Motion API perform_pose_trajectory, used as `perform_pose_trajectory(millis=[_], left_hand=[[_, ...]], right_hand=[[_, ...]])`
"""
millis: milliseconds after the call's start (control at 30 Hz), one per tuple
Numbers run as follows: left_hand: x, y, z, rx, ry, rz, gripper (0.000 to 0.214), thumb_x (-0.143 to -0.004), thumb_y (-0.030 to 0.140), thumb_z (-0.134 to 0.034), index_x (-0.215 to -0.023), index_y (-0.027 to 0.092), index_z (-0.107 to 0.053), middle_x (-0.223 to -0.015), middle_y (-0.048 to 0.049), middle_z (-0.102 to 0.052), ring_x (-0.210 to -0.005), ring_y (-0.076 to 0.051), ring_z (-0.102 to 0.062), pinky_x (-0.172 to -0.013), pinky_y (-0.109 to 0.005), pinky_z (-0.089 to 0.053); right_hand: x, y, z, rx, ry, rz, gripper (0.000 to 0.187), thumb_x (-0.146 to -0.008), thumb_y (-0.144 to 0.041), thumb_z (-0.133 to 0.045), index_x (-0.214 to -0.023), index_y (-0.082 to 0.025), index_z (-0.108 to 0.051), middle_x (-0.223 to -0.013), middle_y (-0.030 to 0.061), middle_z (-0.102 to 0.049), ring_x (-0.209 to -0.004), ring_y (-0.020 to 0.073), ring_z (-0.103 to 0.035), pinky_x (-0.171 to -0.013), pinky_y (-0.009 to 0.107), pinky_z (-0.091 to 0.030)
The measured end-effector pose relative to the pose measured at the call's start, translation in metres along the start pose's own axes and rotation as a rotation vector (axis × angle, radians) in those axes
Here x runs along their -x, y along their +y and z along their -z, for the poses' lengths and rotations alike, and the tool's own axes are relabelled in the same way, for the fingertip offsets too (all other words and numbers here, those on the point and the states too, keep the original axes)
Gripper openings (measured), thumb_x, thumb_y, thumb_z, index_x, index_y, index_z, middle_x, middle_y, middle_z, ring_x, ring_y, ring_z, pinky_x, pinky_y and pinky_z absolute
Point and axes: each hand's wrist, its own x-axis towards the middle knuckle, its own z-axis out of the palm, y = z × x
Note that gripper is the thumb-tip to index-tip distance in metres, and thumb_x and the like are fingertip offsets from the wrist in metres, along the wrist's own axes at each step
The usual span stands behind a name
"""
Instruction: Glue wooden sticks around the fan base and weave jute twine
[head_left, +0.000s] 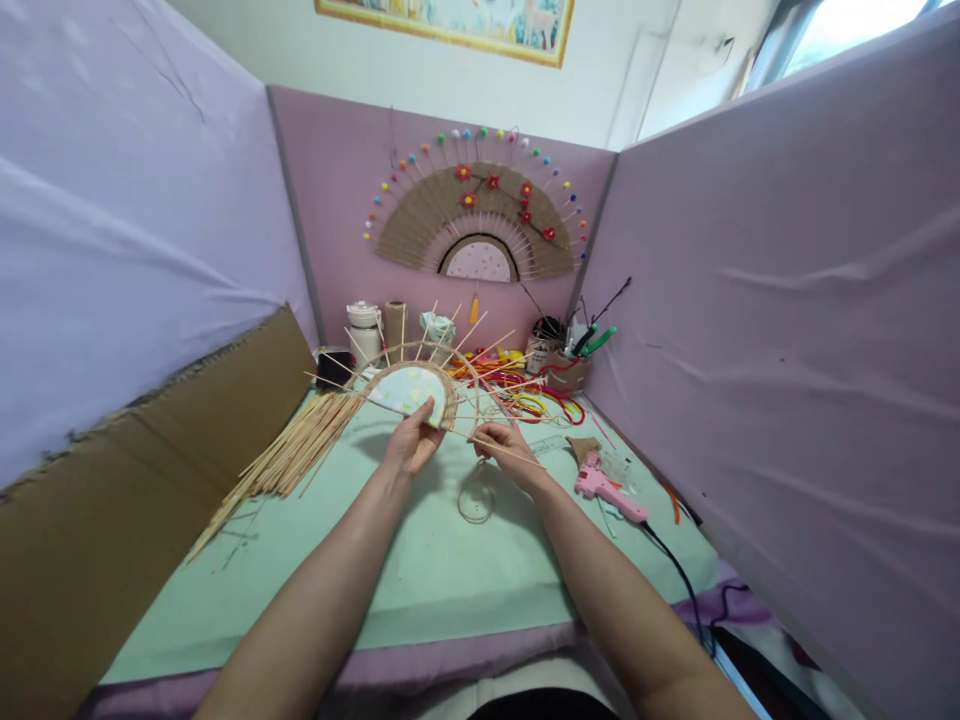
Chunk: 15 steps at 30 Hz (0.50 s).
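A half-round fan frame with a pale patterned centre is held up above the table, thin sticks spreading outward from its rim. My left hand grips its lower right corner, thumb over the patterned face. At the right end of the frame my right hand is closed, fingers pinched on twine beside the lowest stick. The twine hangs from there in a loose loop near the tabletop. An arc of the same twine crosses the sticks outside the centre piece.
A pile of thin sticks lies at left beside a cardboard sheet. At right rests a pink glue gun with a black cord. Coloured cords, a white jar and a tool holder stand behind. A large finished fan hangs on the back panel.
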Motion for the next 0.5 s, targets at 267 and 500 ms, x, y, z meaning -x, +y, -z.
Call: perform_pose_trajectory(millis=[267, 500], left_hand=[[-0.009, 0.011, 0.012, -0.091, -0.022, -0.170, 0.053, -0.075, -0.008, -0.057, -0.118, 0.023, -0.062, -0.102, -0.0029, -0.073, -0.083, -0.013, -0.070, -0.076, -0.022, -0.056], [-0.014, 0.017, 0.016, -0.108, 0.032, -0.169, 0.049, -0.073, -0.006, -0.060, -0.113, 0.021, -0.064, -0.093, -0.0026, -0.074, -0.071, -0.012, -0.068, -0.066, -0.020, -0.056]], right_hand=[[-0.002, 0.004, 0.006, -0.041, -0.005, 0.017, 0.034, -0.077, -0.052, -0.066, -0.079, -0.018, -0.063, -0.060, -0.0021, -0.053, -0.055, 0.0110, -0.042, -0.055, 0.025, -0.033], [0.004, -0.008, 0.013, 0.009, -0.030, -0.002, 0.030, -0.075, -0.047, -0.067, -0.083, -0.018, -0.067, -0.070, 0.0000, -0.057, -0.061, 0.0119, -0.045, -0.057, 0.025, -0.033]])
